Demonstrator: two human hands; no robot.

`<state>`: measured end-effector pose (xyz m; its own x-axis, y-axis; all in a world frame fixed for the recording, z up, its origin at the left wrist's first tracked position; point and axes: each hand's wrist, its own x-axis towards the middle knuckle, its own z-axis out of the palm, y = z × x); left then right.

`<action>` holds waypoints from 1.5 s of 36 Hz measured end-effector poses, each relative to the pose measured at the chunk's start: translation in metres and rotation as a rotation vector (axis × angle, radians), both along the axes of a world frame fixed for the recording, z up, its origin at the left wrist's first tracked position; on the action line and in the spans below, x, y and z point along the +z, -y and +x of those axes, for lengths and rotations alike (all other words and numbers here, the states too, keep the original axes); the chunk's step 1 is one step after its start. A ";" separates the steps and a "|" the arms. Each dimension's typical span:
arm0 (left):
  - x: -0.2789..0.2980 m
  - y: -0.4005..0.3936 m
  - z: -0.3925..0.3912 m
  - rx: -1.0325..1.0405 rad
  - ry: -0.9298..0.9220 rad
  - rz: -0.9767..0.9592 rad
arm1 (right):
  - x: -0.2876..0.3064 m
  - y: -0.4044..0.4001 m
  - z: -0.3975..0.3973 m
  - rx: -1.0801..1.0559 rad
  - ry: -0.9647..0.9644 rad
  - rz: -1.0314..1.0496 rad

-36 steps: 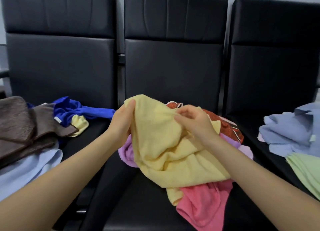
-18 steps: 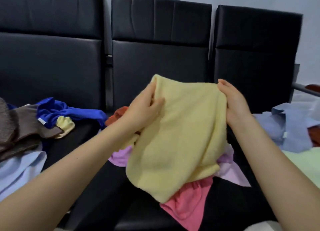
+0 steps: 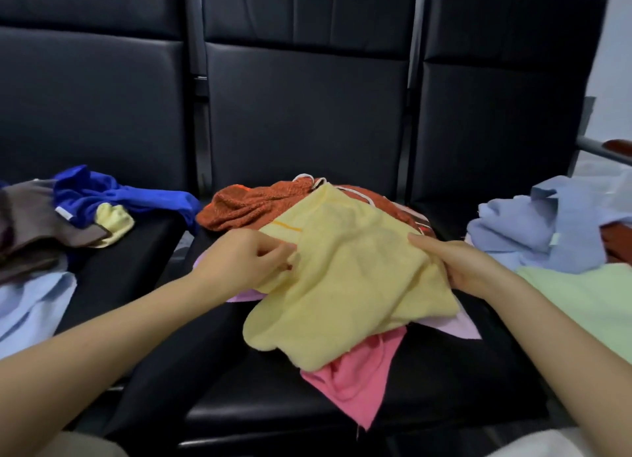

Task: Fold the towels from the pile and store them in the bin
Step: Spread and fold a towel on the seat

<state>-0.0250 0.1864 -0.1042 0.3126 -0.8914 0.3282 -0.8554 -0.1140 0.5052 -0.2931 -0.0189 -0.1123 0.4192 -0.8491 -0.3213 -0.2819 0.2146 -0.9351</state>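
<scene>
A pale yellow towel (image 3: 349,285) lies spread over the pile on the middle black seat (image 3: 273,412). My left hand (image 3: 242,261) pinches its left edge. My right hand (image 3: 468,268) grips its right edge, fingers tucked under the cloth. Beneath it lie a pink towel (image 3: 355,384), a lilac towel (image 3: 458,326) and an orange-red towel (image 3: 253,203) at the back. No bin is in view.
On the left seat lie a brown towel (image 3: 30,217), a royal blue cloth (image 3: 113,196), a small yellow cloth (image 3: 114,222) and a light blue cloth (image 3: 30,313). The right seat holds blue-grey towels (image 3: 533,227) and a light green towel (image 3: 588,302). Black seat backs rise behind.
The yellow towel, held up and stretched between both hands half a second ago, has come down flat onto the pile. Both hands have lowered with it and still hold its edges.
</scene>
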 end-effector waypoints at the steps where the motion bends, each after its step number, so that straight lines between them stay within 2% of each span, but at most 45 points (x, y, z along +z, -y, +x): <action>1: -0.002 0.000 -0.007 -0.021 -0.044 0.035 | 0.004 -0.007 -0.003 0.026 0.031 0.017; 5: -0.012 0.008 -0.028 -0.079 -0.165 0.066 | -0.002 -0.015 -0.019 0.184 0.091 -0.030; 10: -0.011 0.022 -0.040 -0.049 -0.549 0.107 | -0.007 -0.026 -0.038 0.370 0.024 -0.072; 15: -0.005 0.025 -0.051 0.011 -0.618 0.180 | -0.010 -0.037 -0.047 0.415 -0.197 -0.216; 17: 0.000 0.022 -0.054 0.022 -0.673 0.223 | -0.014 -0.039 -0.046 0.364 -0.201 -0.292; 19: 0.002 0.023 -0.053 -0.002 -0.690 0.225 | -0.016 -0.041 -0.043 0.293 -0.111 -0.291; 21: 0.007 0.020 -0.054 0.013 -0.754 0.113 | -0.015 -0.039 -0.041 0.183 0.053 -0.247; 23: 0.011 0.019 -0.056 -0.042 -0.935 0.043 | -0.010 -0.038 -0.040 0.089 0.208 -0.219; 25: 0.015 0.018 -0.057 -0.173 -1.143 0.022 | -0.005 -0.039 -0.038 0.015 0.273 -0.239; 27: 0.024 0.014 -0.057 -0.203 -1.318 -0.055 | -0.001 -0.042 -0.034 -0.098 0.359 -0.279; 28: 0.025 0.015 -0.053 -0.199 -1.303 -0.106 | 0.002 -0.043 -0.031 -0.155 0.419 -0.297; 31: 0.035 0.016 -0.041 -0.072 -0.966 -0.269 | 0.014 -0.045 -0.026 -0.234 0.539 -0.311; 33: 0.043 0.018 -0.032 0.013 -0.817 -0.375 | 0.029 -0.047 -0.023 -0.227 0.594 -0.304; 37: 0.061 0.019 -0.025 0.108 -0.697 -0.522 | 0.054 -0.052 -0.013 -0.158 0.718 -0.140; 40: 0.068 0.021 -0.021 0.140 -0.616 -0.562 | 0.068 -0.054 -0.003 -0.138 0.757 0.021; 42: 0.066 0.024 -0.019 0.147 -0.606 -0.509 | 0.071 -0.052 0.005 -0.177 0.763 0.071; 45: 0.050 0.035 -0.013 0.261 -0.636 -0.284 | 0.060 -0.043 0.018 -0.234 0.720 0.094; 47: 0.034 0.039 -0.009 0.315 -0.697 -0.157 | 0.047 -0.043 0.026 -0.259 0.636 0.090; 49: 0.017 0.039 -0.006 0.309 -0.682 -0.078 | 0.031 -0.041 0.030 -0.272 0.501 0.062; 52: 0.004 0.036 0.002 0.341 -0.622 -0.070 | 0.003 -0.030 0.031 -0.248 0.311 0.023; 54: 0.003 0.033 0.005 0.367 -0.759 -0.069 | 0.001 -0.033 0.030 -0.247 0.203 -0.055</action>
